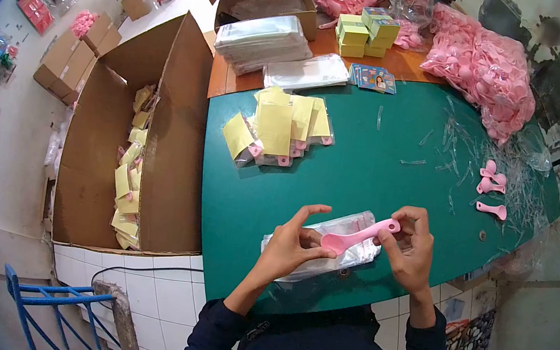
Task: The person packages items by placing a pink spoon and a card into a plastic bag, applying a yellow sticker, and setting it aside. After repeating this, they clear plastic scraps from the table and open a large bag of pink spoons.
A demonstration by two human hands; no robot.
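Dark shirt [302, 341] shows; hands [410, 258] pinch a pink spoon [361, 236] by handle [374, 230] and, seemingly, bowl [333, 242]

Packing workshop: carton [178, 152], stacked bags [264, 39]

1. Pink spoon [363, 237]: smooth, with a rounded bowl and a hole through the handle's end; held over the near part of the green tabletop [423, 189], slanting, bowl toward the tabletop's left side, holed end toward its right and farther from the near edge.
2. Clear plastic bags [324, 269]: a flat, crinkled pile lying on the tabletop by its near edge, partly covered from view.
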